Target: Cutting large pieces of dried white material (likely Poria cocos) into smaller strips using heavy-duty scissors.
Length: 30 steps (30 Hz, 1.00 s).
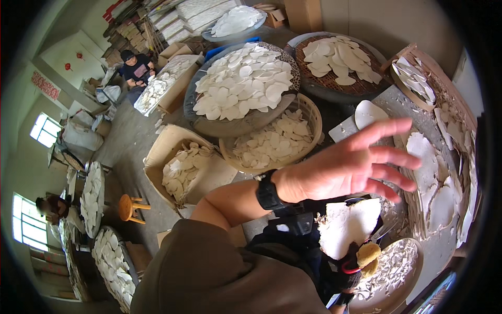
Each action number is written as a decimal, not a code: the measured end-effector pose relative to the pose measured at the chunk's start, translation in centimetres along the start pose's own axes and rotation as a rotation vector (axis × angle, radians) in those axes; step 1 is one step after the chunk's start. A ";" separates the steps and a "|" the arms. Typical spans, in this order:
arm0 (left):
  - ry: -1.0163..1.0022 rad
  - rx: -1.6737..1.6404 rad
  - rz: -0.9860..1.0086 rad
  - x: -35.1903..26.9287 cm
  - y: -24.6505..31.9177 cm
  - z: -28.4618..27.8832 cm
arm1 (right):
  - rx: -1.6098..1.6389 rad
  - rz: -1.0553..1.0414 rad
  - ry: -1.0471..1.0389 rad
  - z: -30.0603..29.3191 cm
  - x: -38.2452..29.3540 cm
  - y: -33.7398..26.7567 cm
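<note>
My left hand [364, 165], bare with a dark band at the wrist, is raised with fingers apart and holds nothing. Beyond it a white rounded piece [369, 114] lies on the grey work surface. My right hand [350, 271], in a dark glove with yellow finger coverings, grips scissors [379, 234] with a red handle; their blades point up and to the right. An irregular, rough-edged white sheet [349, 225] lies over my lap beside the scissors. Below my right hand, a round tray [417, 271] holds small white scraps. A stack of pale, ragged sheets [435, 188] stands beyond my left fingertips.
Rounded white pieces fill a large round tray [190, 106], a woven tray [310, 74], a plastic basket [317, 125] and a cardboard box [157, 145]. A wooden stool [125, 208] stands on the floor. One person [137, 70] sits upper left, another [57, 208] at far left.
</note>
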State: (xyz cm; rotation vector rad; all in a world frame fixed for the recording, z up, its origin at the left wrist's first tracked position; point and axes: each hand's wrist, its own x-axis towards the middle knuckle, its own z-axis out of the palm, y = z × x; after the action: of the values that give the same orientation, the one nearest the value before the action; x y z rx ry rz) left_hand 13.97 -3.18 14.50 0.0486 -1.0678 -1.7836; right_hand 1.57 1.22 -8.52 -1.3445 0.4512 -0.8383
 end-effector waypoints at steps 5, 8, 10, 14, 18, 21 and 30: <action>-0.264 -0.232 0.362 0.9 2.9 4.3 | -0.094 -0.060 0.028 0.2 -0.5 -0.2; -0.236 -0.213 0.363 0.7 2.9 4.4 | -0.151 -0.086 0.043 0.2 -1.6 -0.3; -0.207 -0.206 0.357 0.5 2.4 4.3 | -0.192 -0.089 0.065 0.0 -2.4 -0.2; -0.149 -0.174 0.343 0.0 2.4 4.1 | -0.271 -0.106 0.096 0.1 -3.3 0.1; -0.113 -0.113 0.318 -0.2 2.4 4.3 | -0.345 -0.158 0.123 0.4 -3.6 0.1; -0.088 -0.053 0.298 -0.2 2.6 4.4 | -0.394 -0.208 0.138 0.7 -2.8 0.4; -0.071 0.108 0.213 0.3 4.1 3.3 | -0.572 -0.368 0.241 0.5 -0.1 1.2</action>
State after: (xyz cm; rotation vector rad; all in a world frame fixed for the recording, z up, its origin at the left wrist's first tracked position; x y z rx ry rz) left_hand 15.30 -1.67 19.40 -0.0613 -1.1747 -1.5460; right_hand 2.22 1.60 -9.59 -1.8984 0.6770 -1.2432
